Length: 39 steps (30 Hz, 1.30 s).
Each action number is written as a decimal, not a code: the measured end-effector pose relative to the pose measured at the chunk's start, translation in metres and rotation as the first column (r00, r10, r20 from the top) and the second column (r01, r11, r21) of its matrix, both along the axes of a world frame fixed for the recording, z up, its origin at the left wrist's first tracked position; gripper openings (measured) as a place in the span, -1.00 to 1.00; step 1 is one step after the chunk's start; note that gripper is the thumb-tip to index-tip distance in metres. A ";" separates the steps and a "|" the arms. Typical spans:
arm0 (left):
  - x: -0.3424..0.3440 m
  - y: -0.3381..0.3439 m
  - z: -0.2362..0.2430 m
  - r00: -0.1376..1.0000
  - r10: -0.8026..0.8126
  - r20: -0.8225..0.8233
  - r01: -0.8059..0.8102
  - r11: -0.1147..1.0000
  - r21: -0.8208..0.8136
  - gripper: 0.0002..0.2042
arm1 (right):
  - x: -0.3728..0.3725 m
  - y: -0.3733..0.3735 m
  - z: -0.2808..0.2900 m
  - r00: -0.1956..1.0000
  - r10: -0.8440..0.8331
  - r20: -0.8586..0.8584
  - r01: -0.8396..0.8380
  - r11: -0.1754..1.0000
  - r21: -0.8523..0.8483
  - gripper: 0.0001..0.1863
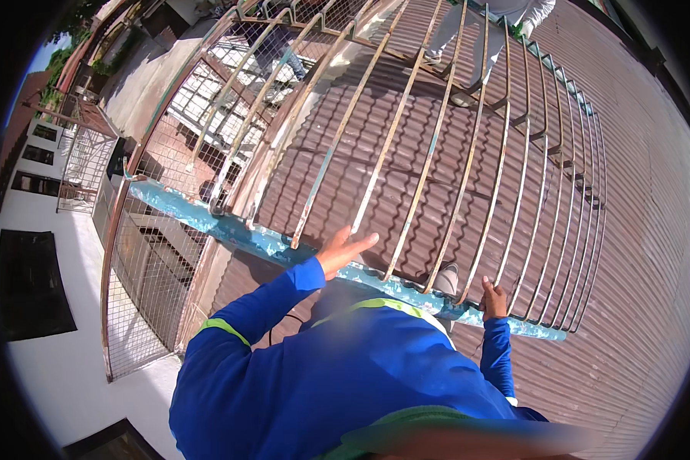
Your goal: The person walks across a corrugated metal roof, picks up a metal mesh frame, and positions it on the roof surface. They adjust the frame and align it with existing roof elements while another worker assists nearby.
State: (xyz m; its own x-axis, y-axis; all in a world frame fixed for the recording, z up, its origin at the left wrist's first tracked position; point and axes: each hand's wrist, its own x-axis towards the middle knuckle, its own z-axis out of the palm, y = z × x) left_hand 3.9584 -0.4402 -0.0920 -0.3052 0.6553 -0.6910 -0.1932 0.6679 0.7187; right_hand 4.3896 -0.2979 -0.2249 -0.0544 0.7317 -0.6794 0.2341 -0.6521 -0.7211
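Observation:
A large rusty metal grille (429, 165) with thin upright bars lies across a brown corrugated roof. Its near edge is a bar with flaking blue paint (245, 234). My left hand (346, 249), in a blue sleeve, hovers just above that blue bar with fingers spread and holds nothing. Over at the right end of the blue bar, my right hand (494, 299) is closed around one thin upright bar of the grille. A shoe (446, 280) shows under the bars between my hands.
Legs of other people (468, 31) stand at the grille's far end. The corrugated roof (636, 253) spreads to the right. On the left the roof ends at a drop to a wire-mesh fence (142, 291) and a white wall (69, 360) below.

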 end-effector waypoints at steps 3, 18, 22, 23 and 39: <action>0.013 0.018 -0.020 0.999 -0.029 -0.046 0.032 0.998 0.054 -0.29 | 0.009 0.016 -0.008 0.999 0.020 -0.049 -0.020 1.000 0.004 -0.60; -0.068 -0.051 -0.008 0.998 0.026 -0.055 -0.031 0.995 -0.093 -0.02 | -0.073 -0.068 -0.030 0.986 -0.056 -0.158 0.051 0.998 -0.034 -0.60; -0.080 -0.041 -0.010 0.999 -0.017 -0.048 0.014 0.999 -0.050 -0.65 | -0.079 -0.065 -0.039 0.986 -0.082 -0.144 0.084 0.996 0.007 -0.60; -0.081 -0.036 -0.013 1.000 -0.018 -0.021 0.017 0.998 -0.056 -0.65 | -0.079 -0.061 -0.041 0.988 -0.075 -0.136 0.080 0.996 0.035 -0.61; -0.078 -0.014 -0.074 0.986 -0.160 -0.051 0.156 0.984 -0.087 -0.08 | -0.064 -0.084 -0.094 0.978 -0.191 -0.080 0.194 0.980 0.033 -0.60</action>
State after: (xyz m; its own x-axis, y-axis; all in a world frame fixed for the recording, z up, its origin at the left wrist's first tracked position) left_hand 3.8800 -0.4543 -0.1662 -0.2432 0.6402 -0.7287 -0.0404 0.7439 0.6671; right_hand 4.3259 -0.3819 -0.3186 0.0400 0.7605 -0.6481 0.0511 -0.6493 -0.7588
